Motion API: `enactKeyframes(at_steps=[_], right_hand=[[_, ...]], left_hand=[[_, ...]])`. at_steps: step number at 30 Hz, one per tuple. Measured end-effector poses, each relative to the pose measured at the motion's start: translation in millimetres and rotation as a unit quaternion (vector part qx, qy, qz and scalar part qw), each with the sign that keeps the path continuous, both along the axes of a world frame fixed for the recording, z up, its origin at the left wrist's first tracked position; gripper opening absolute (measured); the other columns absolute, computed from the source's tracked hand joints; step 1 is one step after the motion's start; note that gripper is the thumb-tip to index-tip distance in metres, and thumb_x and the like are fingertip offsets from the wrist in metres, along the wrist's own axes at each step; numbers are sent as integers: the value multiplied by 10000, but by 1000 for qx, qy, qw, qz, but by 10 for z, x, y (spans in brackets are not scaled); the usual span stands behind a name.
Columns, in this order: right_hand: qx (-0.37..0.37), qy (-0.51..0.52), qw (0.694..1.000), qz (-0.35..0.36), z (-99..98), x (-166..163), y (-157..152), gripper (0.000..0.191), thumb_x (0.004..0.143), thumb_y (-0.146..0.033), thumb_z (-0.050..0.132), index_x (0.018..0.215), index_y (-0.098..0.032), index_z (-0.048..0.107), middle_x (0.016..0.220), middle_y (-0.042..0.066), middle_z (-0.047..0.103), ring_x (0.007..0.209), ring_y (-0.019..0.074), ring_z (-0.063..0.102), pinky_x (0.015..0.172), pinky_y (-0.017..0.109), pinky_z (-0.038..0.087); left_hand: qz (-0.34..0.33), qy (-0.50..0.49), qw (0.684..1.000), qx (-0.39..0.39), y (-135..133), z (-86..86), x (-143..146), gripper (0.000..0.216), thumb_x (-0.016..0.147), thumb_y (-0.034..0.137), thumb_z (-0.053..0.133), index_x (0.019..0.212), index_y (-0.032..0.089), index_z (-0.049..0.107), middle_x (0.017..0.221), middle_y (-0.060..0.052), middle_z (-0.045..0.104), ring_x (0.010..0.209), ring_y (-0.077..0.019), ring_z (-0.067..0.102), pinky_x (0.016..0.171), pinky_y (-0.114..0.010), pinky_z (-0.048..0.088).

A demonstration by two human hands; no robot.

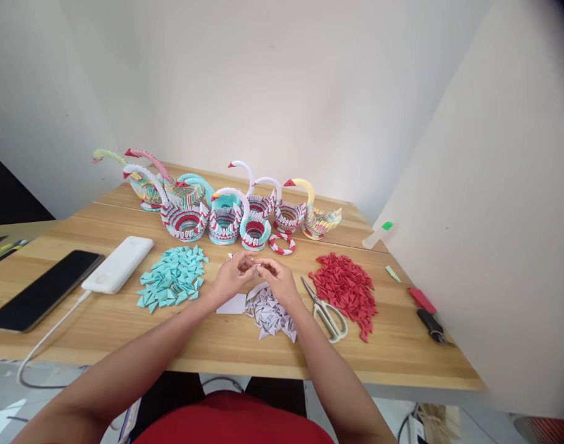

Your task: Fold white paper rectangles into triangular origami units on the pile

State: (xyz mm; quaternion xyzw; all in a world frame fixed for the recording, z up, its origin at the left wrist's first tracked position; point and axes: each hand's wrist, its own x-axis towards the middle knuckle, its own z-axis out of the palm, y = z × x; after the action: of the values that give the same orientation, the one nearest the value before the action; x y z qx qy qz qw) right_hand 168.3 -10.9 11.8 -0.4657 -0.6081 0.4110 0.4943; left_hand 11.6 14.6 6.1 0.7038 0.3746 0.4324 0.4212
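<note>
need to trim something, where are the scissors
In the head view, the scissors lie right of centre, between the white pile and the red pile.

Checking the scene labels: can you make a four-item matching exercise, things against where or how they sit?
Things
1. White paper pieces
2. Scissors
3. Teal paper pieces
4. White power bank

Places or states
A. Lying between the red paper pieces and the right forearm
B. Piled between the power bank and the left forearm
C. Joined to a cable
D. Piled between both forearms

Pairs: 1-D, 2-A, 3-B, 4-C
</note>
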Motion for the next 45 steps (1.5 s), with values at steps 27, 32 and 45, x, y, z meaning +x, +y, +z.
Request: enactKeyframes(at_steps=[27,32,45], right_hand=[[-24,34,998,-52,14,14,9,208,778,-295,592,930,-190,687,775,21,696,702,162,643,720,297,516],[-28,62,994,-87,59,-10,-3,156,742,-294,619,831,-175,666,718,19,684,652,153,631,687,290,517],[97,-74,989,-89,-20,-71,-55,364,819,-220,518,1172,-203,603,896,34,674,748,150,617,695,263,502]], left_hand=[[89,188,952,226,-100,28,-9,343,867,251,537,1206,199,547,1006,-87,670,911,-224,615,860,-376,443],[43,38,996,71,-54,17,-26,402,914,342,464,1290,200,491,1068,-68,669,927,-185,630,808,-300,479],[32,37,996,76,-48,-17,-6,268,864,333,533,744,155,694,781,-45,694,716,-177,608,678,-252,438]])
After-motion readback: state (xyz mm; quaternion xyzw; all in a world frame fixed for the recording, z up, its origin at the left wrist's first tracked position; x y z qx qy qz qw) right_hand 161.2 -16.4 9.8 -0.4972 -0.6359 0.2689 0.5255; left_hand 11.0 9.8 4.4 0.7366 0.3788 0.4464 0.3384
